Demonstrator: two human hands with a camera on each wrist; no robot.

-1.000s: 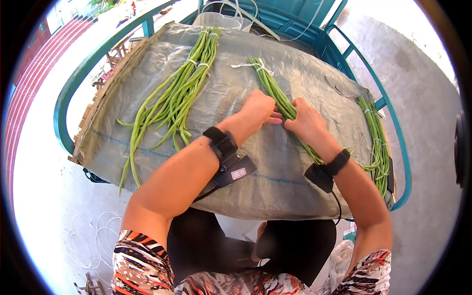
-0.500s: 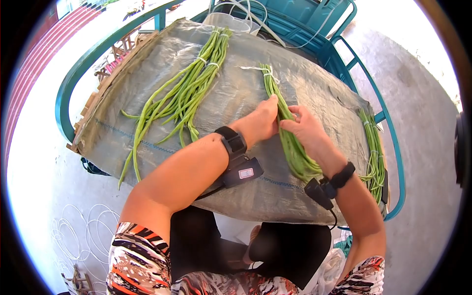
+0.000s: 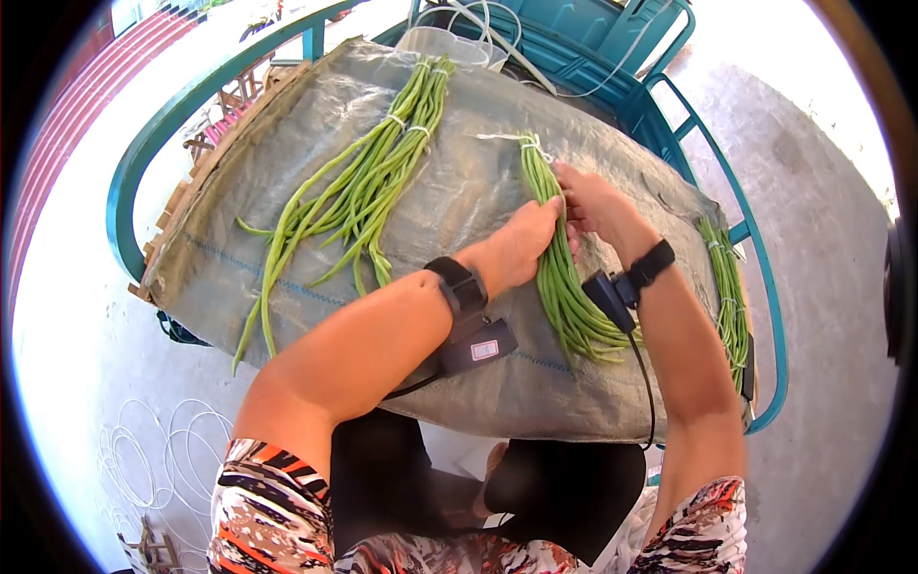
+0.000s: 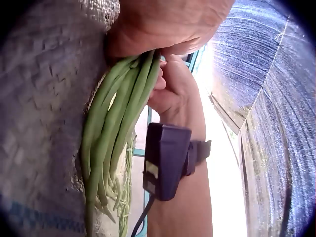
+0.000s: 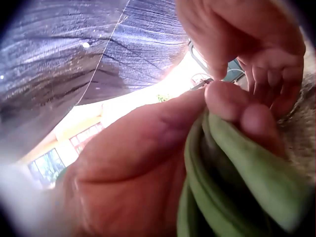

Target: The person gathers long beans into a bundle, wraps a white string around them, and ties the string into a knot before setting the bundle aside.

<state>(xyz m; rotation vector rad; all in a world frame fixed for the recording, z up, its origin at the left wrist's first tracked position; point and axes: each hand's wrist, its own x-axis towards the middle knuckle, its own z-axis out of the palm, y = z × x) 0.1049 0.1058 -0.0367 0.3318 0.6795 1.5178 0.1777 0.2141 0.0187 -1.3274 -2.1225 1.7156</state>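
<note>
A bunch of long green beans point(image 3: 569, 301) stretches across the middle of the sheet-covered worktop point(image 3: 469, 191), clamped in a person's left hand point(image 3: 526, 239) below a white tie point(image 3: 502, 136), a grip that likely keeps the loose strands gathered. The right hand point(image 3: 598, 206), thumb and fingers apart, is just beside it; contact is unclear. Other tied beans point(image 3: 375, 182) flank it at left, another bundle point(image 3: 732, 301) at right.

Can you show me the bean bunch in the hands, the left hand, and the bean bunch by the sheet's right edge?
Held bean bunch point(image 3: 560, 287): head view, middle of its length.
Left hand point(image 3: 526, 239): head view, back of it.
Right-edge bean bunch point(image 3: 730, 301): head view, its middle.
</note>
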